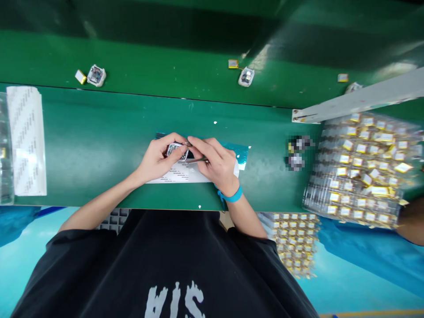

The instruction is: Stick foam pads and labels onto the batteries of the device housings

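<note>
My left hand (158,158) grips a small white square device (177,151) with its electronics showing, over a white printed sheet (179,175) on the green bench. My right hand (217,164), with a blue wrist strap (231,194), has its fingers closed round thin metal tweezers (196,160). The tweezer tip reaches the device, and the right fingertips press on the device's top edge. A teal film strip (242,153) lies under and behind both hands.
A clear tray of several small yellow-tagged batteries (362,168) sits at the right, with another tray (294,240) lower down. Two open devices (96,75) (246,77) with batteries lie on the far belt. White label sheets (27,140) lie at the left. Another person's arm (412,221) shows at the far right.
</note>
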The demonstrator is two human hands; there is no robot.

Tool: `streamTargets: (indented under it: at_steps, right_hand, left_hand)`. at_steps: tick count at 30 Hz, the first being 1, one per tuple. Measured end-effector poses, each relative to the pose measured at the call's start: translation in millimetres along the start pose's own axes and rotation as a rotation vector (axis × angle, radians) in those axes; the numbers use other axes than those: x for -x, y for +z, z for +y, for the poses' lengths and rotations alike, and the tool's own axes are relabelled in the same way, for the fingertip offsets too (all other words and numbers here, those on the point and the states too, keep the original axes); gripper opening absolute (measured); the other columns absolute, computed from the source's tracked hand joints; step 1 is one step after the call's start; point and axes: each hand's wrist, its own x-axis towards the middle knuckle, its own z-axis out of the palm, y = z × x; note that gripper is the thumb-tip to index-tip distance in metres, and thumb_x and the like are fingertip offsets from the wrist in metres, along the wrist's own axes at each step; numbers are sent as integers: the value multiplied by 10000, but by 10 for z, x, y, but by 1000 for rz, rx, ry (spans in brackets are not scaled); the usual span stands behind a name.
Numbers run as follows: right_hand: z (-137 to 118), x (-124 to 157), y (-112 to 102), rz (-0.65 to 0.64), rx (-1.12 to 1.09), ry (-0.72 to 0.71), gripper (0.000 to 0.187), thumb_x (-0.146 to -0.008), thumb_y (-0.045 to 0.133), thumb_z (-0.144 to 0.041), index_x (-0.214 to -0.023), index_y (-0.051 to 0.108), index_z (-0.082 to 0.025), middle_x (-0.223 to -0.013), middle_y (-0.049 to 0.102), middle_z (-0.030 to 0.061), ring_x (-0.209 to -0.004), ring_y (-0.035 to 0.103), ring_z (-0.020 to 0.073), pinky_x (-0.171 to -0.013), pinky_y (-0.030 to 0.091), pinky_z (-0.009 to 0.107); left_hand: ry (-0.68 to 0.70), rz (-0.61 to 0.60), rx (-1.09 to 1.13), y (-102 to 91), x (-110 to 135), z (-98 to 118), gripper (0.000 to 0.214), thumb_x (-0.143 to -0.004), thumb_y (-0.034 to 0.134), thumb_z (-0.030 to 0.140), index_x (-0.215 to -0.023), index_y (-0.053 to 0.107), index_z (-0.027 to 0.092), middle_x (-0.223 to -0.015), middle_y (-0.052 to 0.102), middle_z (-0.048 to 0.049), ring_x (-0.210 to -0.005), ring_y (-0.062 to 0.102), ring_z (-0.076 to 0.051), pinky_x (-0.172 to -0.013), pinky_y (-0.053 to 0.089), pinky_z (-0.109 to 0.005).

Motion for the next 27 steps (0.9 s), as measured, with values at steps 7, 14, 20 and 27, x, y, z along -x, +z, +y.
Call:
streamTargets:
  at_steps: [7, 14, 20, 27]
  right_hand:
    - [72, 72, -10, -145, 171, -55, 449, -993, 473, -30, -1255, 736, -282, -1063, 787, -3, -820, 723, 103, -636, 528, 215]
    - [34, 48, -21, -189, 171, -55, 448, -947, 447, 11, -1233, 715, -206, -1031, 803, 6, -841, 747, 110, -658, 549, 215]
    - [138, -41, -13, 58, 224, 239, 339, -1016, 474, -69, -1261, 681, -181, -1124, 804, 71, -922, 788, 175, -740, 626, 273]
    - [86, -79, -97, -205, 105, 56, 544, -993, 438, 12, -1411, 642, -269, -1413, 706, 21, -1119, 763, 166, -916, 657, 296]
  left_hand:
    - [-83, -83, 34, -27, -20, 30, 237, -1025, 564, 388, -896, 655, 212, -614, 568, 31, -483, 464, -105, -461, 367, -250]
    - [-275, -157, 261, -26, -30, 18, 160, -1014, 562, 331, -895, 598, 231, -492, 404, 78, -355, 327, -82, -343, 255, -226]
    - [-301, -83, 225, -14, -14, -6, 105, -1003, 566, 313, -979, 629, 233, -589, 484, 52, -388, 376, -80, -337, 272, -228]
    - [-319, -66, 281, 5, 17, -77, 67, -975, 527, 230, -1028, 497, 258, -535, 414, 93, -363, 337, -94, -331, 266, -223]
